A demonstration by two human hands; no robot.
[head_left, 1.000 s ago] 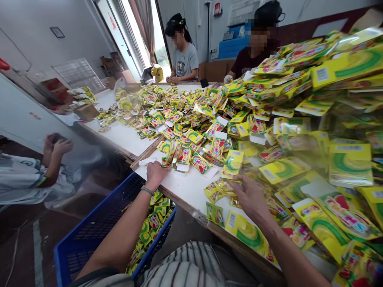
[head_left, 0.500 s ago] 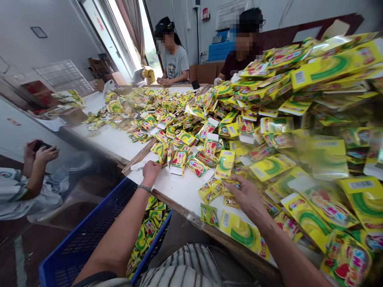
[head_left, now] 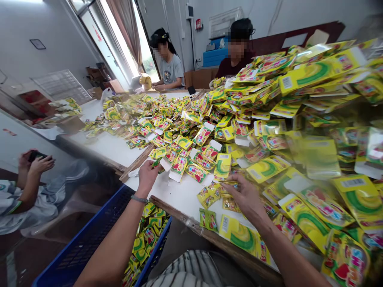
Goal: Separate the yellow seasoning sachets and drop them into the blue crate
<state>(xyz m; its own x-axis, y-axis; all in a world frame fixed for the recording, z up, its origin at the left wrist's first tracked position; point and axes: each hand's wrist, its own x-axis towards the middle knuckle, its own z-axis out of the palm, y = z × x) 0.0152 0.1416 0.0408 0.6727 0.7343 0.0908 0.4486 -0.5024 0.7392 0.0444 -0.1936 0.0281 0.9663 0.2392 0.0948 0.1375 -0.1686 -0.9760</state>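
Hundreds of yellow-and-green flat plastic packets (head_left: 263, 167) heap across the white tabletop (head_left: 179, 195). At centre frame the left hand (head_left: 147, 174) curls, pinching a green-edged packet (head_left: 157, 162) by its corner. Lower centre, the right hand (head_left: 243, 195) rests bent-fingered on small yellow sachets (head_left: 209, 193), grip unclear. Lower left, a blue plastic crate (head_left: 89, 239).

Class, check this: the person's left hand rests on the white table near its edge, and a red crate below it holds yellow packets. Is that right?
No: in the head view the crate is blue, not red. The left hand does rest on the white table near its edge, and the crate holds yellow packets.
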